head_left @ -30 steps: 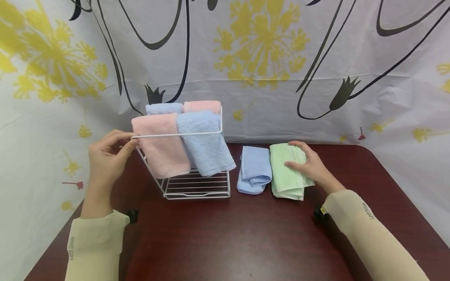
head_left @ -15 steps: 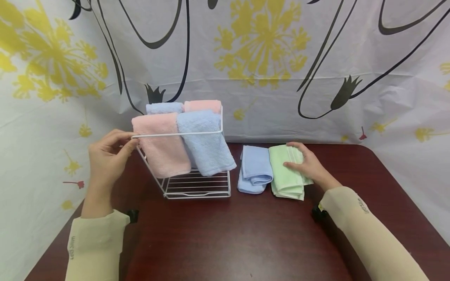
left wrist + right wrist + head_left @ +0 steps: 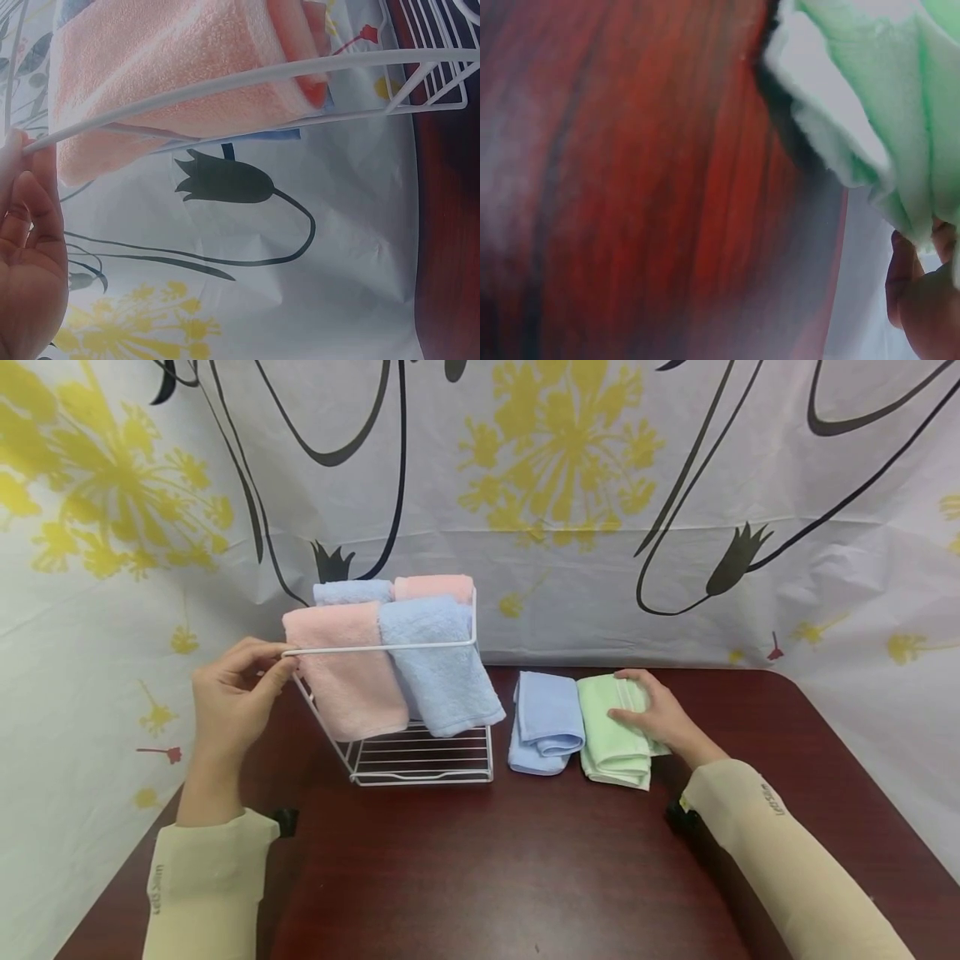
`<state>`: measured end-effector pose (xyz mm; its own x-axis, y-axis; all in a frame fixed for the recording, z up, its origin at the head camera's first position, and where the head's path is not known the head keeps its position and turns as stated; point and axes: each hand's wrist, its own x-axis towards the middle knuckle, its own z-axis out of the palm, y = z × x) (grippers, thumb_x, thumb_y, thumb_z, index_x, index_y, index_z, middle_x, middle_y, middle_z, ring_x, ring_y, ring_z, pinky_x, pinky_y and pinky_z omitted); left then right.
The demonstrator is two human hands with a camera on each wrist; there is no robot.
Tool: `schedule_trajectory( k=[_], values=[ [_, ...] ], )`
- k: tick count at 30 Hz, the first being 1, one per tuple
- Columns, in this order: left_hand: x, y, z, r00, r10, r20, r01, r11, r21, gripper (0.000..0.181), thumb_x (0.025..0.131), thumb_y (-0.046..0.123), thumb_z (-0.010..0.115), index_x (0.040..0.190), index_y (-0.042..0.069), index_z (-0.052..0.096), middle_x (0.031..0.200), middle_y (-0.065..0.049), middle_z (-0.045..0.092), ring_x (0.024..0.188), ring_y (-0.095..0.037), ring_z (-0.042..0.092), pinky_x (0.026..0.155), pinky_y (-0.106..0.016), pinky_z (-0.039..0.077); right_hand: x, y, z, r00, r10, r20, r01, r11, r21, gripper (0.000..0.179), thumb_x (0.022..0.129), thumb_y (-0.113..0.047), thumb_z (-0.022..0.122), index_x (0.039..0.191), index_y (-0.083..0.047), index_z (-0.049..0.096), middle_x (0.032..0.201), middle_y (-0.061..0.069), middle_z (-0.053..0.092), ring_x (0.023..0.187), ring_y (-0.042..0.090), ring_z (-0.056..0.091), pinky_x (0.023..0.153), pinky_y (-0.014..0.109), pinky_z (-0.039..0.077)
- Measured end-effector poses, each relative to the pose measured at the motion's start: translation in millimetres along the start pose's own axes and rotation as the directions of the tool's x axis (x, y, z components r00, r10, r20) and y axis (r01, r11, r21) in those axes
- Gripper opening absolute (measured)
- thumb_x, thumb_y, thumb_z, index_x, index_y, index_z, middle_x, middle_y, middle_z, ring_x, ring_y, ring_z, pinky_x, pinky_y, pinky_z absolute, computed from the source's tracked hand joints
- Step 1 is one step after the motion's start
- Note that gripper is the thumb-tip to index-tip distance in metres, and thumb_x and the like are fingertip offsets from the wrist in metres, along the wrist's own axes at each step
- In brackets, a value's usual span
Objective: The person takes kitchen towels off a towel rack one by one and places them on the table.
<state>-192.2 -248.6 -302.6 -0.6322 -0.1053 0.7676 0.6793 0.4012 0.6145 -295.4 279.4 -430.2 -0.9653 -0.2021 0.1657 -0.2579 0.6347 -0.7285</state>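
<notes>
My left hand (image 3: 234, 702) pinches the top left corner of a white wire rack (image 3: 420, 773), fingers and thumb on its rim, as the left wrist view also shows. Draped inside are a pink towel (image 3: 345, 681) and a light blue towel (image 3: 438, 672) in front. A blue one (image 3: 352, 592) and a pink one (image 3: 433, 586) stand behind them. At the right, my right hand (image 3: 663, 720) grips a folded green towel (image 3: 611, 727) by its far right part. In the right wrist view, fingertips pinch the green cloth (image 3: 900, 97). The towel's underside is mostly hidden.
A folded blue towel (image 3: 549, 718) lies between the rack and the green towel, touching the green one. The dark red wooden table (image 3: 480, 868) ends at a floral curtain (image 3: 570, 602) hanging close behind.
My right hand has moved slightly left, and the far edge of the green towel has drawn a little toward me. The left hand and the rack stay in place.
</notes>
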Motion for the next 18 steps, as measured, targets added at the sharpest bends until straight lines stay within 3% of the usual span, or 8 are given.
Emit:
schedule_trajectory(
  k=[7,12,18],
  values=[
    [1.3,1.5,1.1,1.0,0.015,0.005,-0.015,1.0,0.006,0.011,0.084,-0.014,0.068,0.094,-0.015,0.071,0.081,0.015,0.066,0.062,-0.004,0.053,0.056,-0.011,0.047,-4.7,0,-3,0.999,-0.021,-0.038,0.02,0.999,-0.037,0.061,0.087,-0.02,0.078,0.138,-0.007,0.049,0.132,0.025,0.04,0.113,0.036,0.042,0.094,0.051,0.035],
    [1.2,1.3,1.5,1.0,0.013,0.004,-0.013,1.0,0.007,0.011,0.084,-0.014,0.068,0.095,-0.015,0.071,0.081,0.014,0.066,0.063,-0.004,0.053,0.056,-0.011,0.046,-8.1,-3,-7,0.999,-0.008,-0.042,0.005,0.998,-0.06,0.063,0.087,-0.023,0.078,0.14,-0.007,0.048,0.132,0.026,0.039,0.112,0.036,0.041,0.09,0.048,0.036],
    [0.7,2.0,0.2,1.0,0.008,0.009,-0.008,1.0,0.014,0.012,0.084,-0.014,0.068,0.095,-0.014,0.071,0.083,0.016,0.066,0.066,-0.002,0.055,0.057,-0.01,0.047,-11.6,-1,-12,0.998,-0.026,-0.049,0.022,0.996,-0.09,0.06,0.091,-0.023,0.073,0.141,-0.004,0.047,0.123,0.023,0.043,0.1,0.028,0.044,0.079,0.034,0.041]
  ],
)
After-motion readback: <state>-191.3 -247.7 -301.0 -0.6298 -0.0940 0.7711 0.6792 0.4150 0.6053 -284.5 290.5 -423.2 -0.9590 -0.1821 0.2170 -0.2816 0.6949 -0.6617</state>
